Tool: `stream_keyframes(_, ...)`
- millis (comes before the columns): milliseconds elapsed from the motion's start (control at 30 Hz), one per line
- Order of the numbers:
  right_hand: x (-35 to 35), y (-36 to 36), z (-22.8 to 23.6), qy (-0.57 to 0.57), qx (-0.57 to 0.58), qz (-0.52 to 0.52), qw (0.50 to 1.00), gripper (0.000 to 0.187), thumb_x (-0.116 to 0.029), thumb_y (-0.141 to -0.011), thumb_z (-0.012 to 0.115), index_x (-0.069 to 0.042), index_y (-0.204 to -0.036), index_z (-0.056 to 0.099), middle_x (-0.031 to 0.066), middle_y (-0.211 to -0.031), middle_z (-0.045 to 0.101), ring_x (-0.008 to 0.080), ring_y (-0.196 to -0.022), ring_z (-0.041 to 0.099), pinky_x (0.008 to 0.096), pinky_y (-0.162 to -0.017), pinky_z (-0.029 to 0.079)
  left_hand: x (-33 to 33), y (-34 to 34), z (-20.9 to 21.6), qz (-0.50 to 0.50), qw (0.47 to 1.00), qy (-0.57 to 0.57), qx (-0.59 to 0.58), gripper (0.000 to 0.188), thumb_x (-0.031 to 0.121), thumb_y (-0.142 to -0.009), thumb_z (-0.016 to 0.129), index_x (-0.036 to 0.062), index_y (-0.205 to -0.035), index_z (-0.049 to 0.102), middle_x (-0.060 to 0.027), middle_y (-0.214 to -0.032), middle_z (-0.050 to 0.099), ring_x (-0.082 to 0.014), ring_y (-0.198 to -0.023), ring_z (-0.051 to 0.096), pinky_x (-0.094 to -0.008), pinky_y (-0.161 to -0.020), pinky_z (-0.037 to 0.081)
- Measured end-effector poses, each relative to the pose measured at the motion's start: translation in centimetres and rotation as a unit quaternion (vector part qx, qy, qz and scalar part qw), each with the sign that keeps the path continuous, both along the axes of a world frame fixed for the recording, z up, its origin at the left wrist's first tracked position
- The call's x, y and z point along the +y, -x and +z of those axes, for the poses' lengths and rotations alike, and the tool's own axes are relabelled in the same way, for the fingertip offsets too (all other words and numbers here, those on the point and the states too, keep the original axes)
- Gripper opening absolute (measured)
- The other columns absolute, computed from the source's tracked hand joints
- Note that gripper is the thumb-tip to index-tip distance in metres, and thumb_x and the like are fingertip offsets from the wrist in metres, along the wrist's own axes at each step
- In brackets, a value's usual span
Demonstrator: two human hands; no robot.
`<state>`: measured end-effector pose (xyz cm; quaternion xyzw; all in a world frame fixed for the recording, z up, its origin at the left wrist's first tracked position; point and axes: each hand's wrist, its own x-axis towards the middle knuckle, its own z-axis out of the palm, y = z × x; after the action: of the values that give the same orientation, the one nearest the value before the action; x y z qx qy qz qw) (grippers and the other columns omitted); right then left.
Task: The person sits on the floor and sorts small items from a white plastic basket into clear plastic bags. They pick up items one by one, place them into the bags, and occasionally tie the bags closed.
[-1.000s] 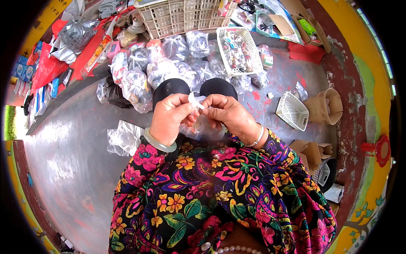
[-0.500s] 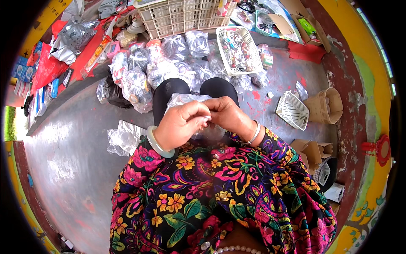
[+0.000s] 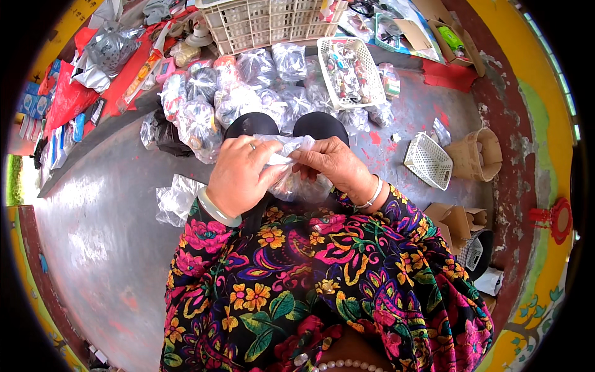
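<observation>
A clear plastic bag rests on my lap between my hands, its upper edge gathered and crumpled. My left hand grips the bag's left side, fingers curled over the edge. On the other side, my right hand pinches the plastic between thumb and fingers. What the bag holds, if anything, is too blurred and covered to make out. Just past my dark-clad knees lies a heap of knotted clear bags with small goods inside.
A white basket of small packets stands on the heap's right, before a large cream crate. Rightward are an empty white basket, a brown paper-lined bin and cardboard boxes. A loose clear bag lies on the floor at left.
My hands were close together, pinching at the bag's top. Now the left has shifted left and turned its back up, and the plastic edge is spread between them.
</observation>
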<state>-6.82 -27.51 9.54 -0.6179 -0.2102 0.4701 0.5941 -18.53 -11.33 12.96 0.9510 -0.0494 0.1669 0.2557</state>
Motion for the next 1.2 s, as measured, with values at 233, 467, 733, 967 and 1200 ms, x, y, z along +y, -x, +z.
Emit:
stream_keyframes(233,-0.1,-0.2,0.4,-0.019,0.039,0.012,0.999,0.020,-0.016,-0.081,0.058,0.003,-0.078,0.063,0.0059,-0.064,0.060,0.0090,-0.054,0.054,0.0210,-0.047,0.042,-0.2,0.2,-1.2,-0.032,0.991,0.102,-0.086,0.010,0.003,-0.071,0.060,0.0038,-0.081,0.058,-0.0073,-0.072,0.058,-0.0238,-0.069,0.053,-0.0316,-0.064,0.040)
stream_keyframes(467,-0.4,-0.9,0.2,-0.006,0.101,0.052,0.994,0.011,-0.003,-0.073,0.061,0.004,-0.081,0.063,0.0066,-0.068,0.061,0.0092,-0.057,0.055,0.0196,-0.048,0.041,0.6,0.7,-1.1,-0.155,0.926,0.341,0.055,0.010,0.002,-0.078,0.055,0.0008,-0.087,0.057,-0.0069,-0.081,0.058,-0.0161,-0.070,0.054,-0.0271,-0.066,0.042)
stream_keyframes(733,-0.4,-0.6,0.8,-0.015,0.061,0.052,0.997,0.008,0.000,-0.071,0.060,0.004,-0.078,0.063,0.0064,-0.068,0.060,0.0097,-0.058,0.055,0.0197,-0.048,0.041,-0.2,0.0,-3.6,-0.064,0.923,0.347,0.153,0.021,-0.002,-0.079,0.052,0.0003,-0.099,0.053,-0.0051,-0.091,0.055,-0.0049,-0.066,0.052,-0.0192,-0.058,0.042)
stream_keyframes(967,-0.6,-0.5,1.7,-0.021,0.069,0.016,0.997,0.007,-0.003,-0.073,0.061,0.003,-0.077,0.062,0.0049,-0.066,0.059,0.0090,-0.057,0.055,0.0199,-0.048,0.041,-0.8,-0.9,-4.1,-0.061,0.933,0.339,0.106,0.014,-0.001,-0.076,0.053,-0.0003,-0.090,0.054,-0.0044,-0.076,0.054,-0.0095,-0.065,0.055,-0.0216,-0.057,0.042)
stream_keyframes(1200,-0.4,-0.9,2.5,0.024,-0.052,0.109,0.992,0.009,-0.003,-0.069,0.059,0.001,-0.076,0.062,0.0030,-0.063,0.057,0.0079,-0.055,0.052,0.0213,-0.048,0.040,-1.5,-0.8,-3.6,-0.040,0.951,0.294,0.088,0.007,-0.001,-0.072,0.053,-0.0014,-0.078,0.057,-0.0067,-0.072,0.054,-0.0129,-0.064,0.052,-0.0244,-0.058,0.041)
